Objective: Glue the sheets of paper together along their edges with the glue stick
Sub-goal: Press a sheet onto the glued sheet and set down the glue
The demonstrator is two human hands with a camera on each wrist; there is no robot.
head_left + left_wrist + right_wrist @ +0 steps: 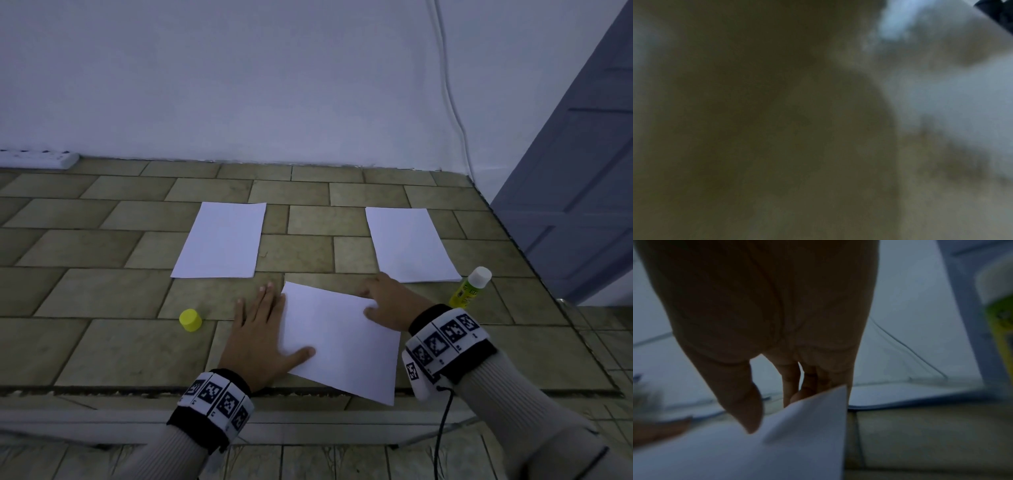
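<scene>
A white sheet (339, 342) lies skewed on the tiled floor between my hands. My left hand (260, 329) rests flat at its left edge, fingers straight on the tiles and thumb on the paper. My right hand (382, 301) pinches the sheet's far right corner (809, 415), which is raised a little, with the thumb on top and the fingers behind it. Two more white sheets lie farther off, one at the left (221, 240) and one at the right (411, 245). The yellow-green glue stick (470, 287) with a white top stands just right of my right hand. The left wrist view is a dark blur.
A yellow cap (190, 320) sits on the tiles left of my left hand. A white power strip (37, 159) lies by the wall at far left. A cable (452, 102) runs down the wall, and a grey door (582, 171) stands at right. A floor step edge (308, 392) crosses near me.
</scene>
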